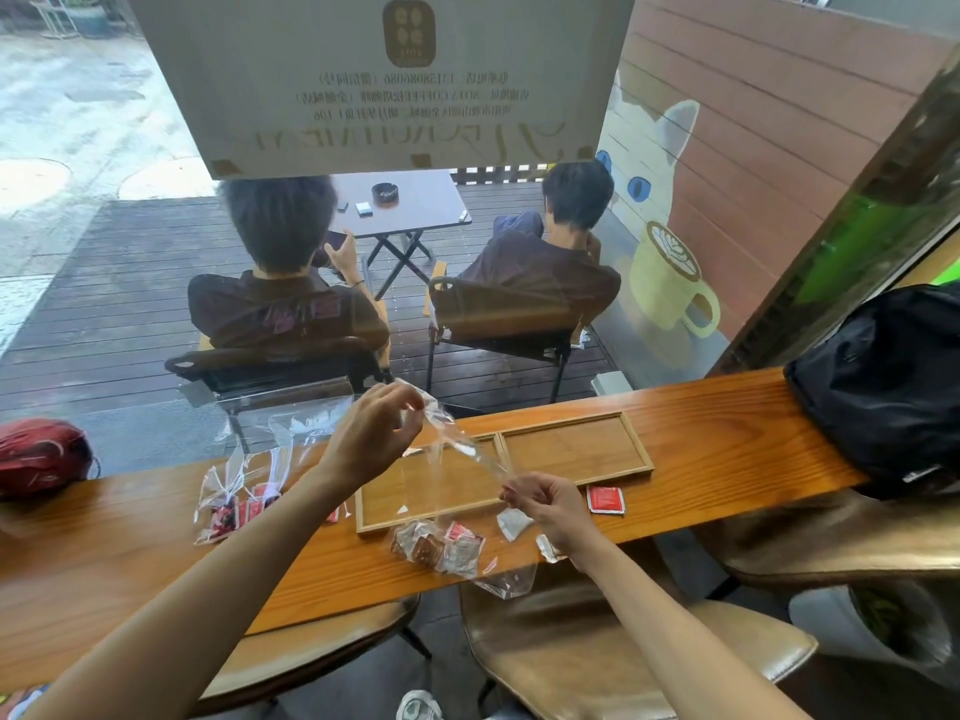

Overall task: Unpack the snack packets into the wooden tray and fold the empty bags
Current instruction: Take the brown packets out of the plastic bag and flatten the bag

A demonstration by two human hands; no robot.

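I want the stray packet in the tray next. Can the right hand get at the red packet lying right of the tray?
Probably yes. The red packet lies flat on the counter with nothing over it, close beside the right hand. But that hand is pinching the clear bag and must release it first.

Wooden tray (639, 449): both compartments unobstructed from above. Bagged packets (439, 545) crowd its near edge; black backpack (883, 381) blocks counter's right end.

A long wooden worktop (727, 439) carries a two-compartment wooden tray (501, 440). Left of the tray lie clear bags (234, 491); just in front, bagged snack packets (439, 545); right, one red packet (605, 498) and a black backpack (883, 387).
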